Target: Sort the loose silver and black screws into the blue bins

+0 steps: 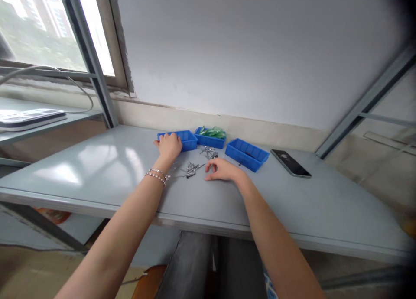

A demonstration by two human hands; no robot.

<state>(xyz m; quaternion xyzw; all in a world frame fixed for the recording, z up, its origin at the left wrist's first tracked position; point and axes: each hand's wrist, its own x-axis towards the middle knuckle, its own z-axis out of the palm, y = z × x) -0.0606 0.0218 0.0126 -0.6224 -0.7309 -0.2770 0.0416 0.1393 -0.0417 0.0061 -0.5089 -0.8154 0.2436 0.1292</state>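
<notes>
Blue plastic marks the three trays: the left tray (191, 145), the middle tray (210, 141) and the right tray (244, 157). Sorted-looking contents are only partly in evidence: green pieces (212, 133) fill the middle tray and something small and dark sits in the right one, while metal pieces (191, 169) lie loose on the table (292, 212). How much the left tray holds, I cannot tell.

From the right hand's (222, 169) fingertips, the nearer loose heap is at nine o'clock, close by, and more metal lies around twelve. Its thumb and forefinger stand slightly apart, with nothing visible between them. The left hand (169, 145) is over the left tray's near rim, the tray extending towards two o'clock; whether those fingers pinch anything is hidden.
</notes>
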